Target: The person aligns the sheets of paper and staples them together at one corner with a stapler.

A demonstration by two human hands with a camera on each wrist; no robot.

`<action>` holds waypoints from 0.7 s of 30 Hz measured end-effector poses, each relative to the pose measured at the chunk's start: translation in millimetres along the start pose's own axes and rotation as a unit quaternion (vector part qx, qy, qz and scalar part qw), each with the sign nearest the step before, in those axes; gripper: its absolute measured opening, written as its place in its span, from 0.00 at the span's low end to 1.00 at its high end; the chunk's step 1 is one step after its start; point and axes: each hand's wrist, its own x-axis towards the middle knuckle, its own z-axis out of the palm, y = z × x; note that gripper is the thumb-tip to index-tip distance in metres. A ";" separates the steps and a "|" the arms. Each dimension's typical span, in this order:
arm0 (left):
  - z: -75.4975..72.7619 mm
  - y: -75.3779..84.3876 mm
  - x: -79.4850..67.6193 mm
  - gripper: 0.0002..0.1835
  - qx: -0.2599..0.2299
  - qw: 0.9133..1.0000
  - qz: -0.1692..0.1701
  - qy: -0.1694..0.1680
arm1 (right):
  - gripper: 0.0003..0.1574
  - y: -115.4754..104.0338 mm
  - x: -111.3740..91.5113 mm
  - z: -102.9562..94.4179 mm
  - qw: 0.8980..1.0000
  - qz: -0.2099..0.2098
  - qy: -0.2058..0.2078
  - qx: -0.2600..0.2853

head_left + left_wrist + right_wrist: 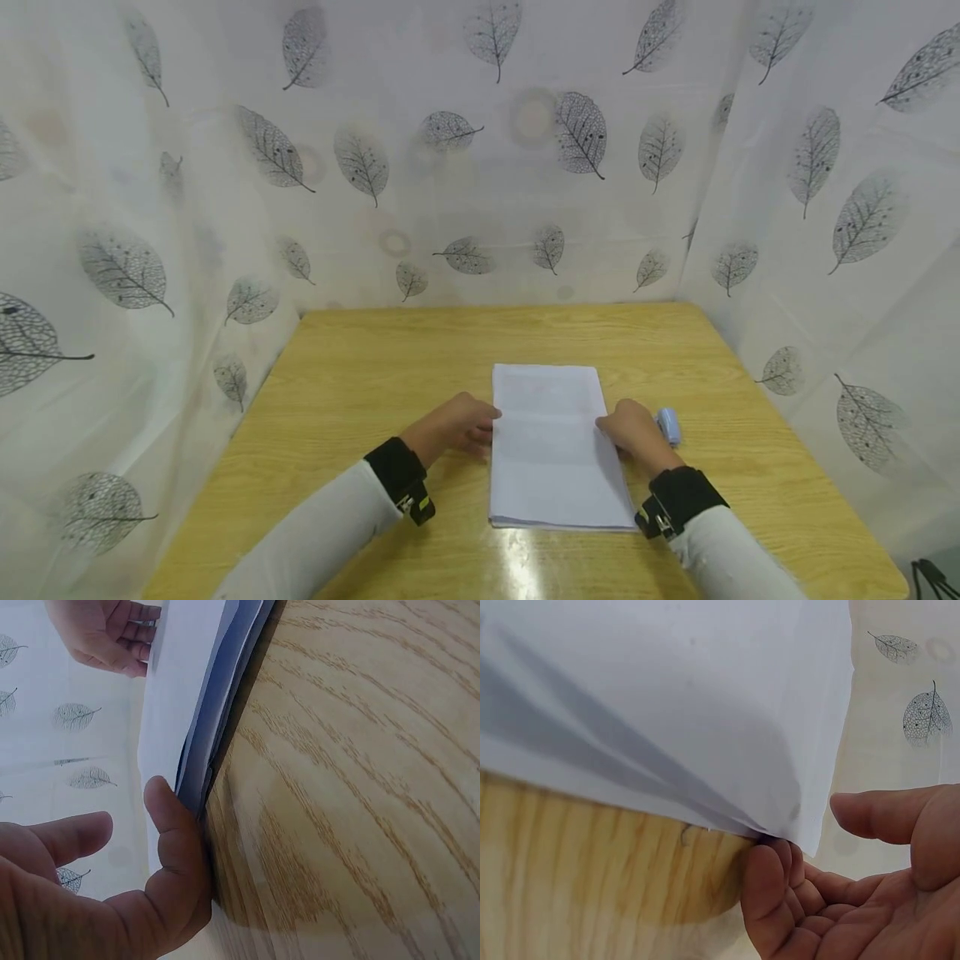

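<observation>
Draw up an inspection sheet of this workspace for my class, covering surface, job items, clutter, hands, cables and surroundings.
Surface: wood-grain table, with a bright reflection just in front of the paper.
Job's things: white paper stack, lying flat; several layers show at its edge in the left wrist view.
Clutter: small light-blue object, perhaps a stapler, just right of the right hand.
Hands: left hand touches the stack's left edge; right hand touches its right edge.
Cables: dark cable-like item beyond the table's right side, mostly out of frame.
Surroundings: pale leaf-print sheeting behind and on both sides.
</observation>
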 end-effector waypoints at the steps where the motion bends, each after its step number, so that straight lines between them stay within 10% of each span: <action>1: -0.2 -0.2 0.6 0.26 -0.002 1.000 -0.001 0.000 | 0.19 0.2 0.7 0.0 1.000 0.001 -0.001 0.005; 21: 7.3 6.4 8.7 0.21 0.123 0.989 -0.010 0.078 | 0.20 -6.7 -2.7 4.6 0.998 0.027 -0.022 0.061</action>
